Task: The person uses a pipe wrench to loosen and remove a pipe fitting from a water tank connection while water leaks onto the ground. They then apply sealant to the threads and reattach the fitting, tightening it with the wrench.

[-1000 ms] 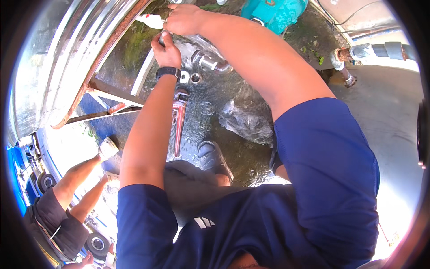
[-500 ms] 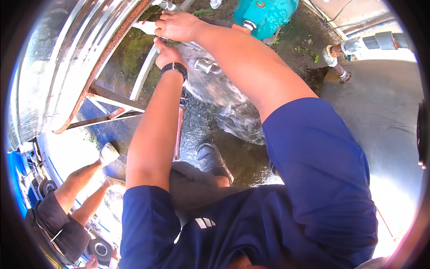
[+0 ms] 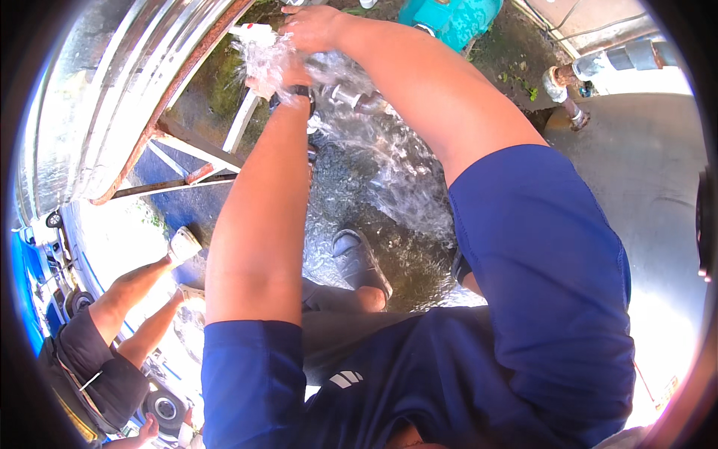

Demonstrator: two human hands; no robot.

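Note:
Spraying water (image 3: 271, 60) bursts around a white fitting with red marks (image 3: 244, 32) at the top of the head view. My right hand (image 3: 310, 31) is beside it, fingers curled over something I cannot make out. Just below, my left hand (image 3: 288, 76) is mostly hidden by spray, so its grip is unclear. A metal pipe fitting (image 3: 348, 97) lies below my right hand amid rushing water. Beneath my left wrist, a pipe wrench is mostly hidden by my forearm.
A rusty metal frame (image 3: 196, 157) and ribbed steel tank (image 3: 71, 112) stand left. A teal pump (image 3: 456, 22) sits above, pipework (image 3: 561, 84) and a grey metal surface (image 3: 628, 194) right. Another person's legs (image 3: 123, 299) are lower left; my sandalled foot (image 3: 355, 262) stands on wet ground.
Water has burst out around both hands, now covering my left hand and the white fitting. The flow over the ground has grown. My left arm has shifted slightly right.

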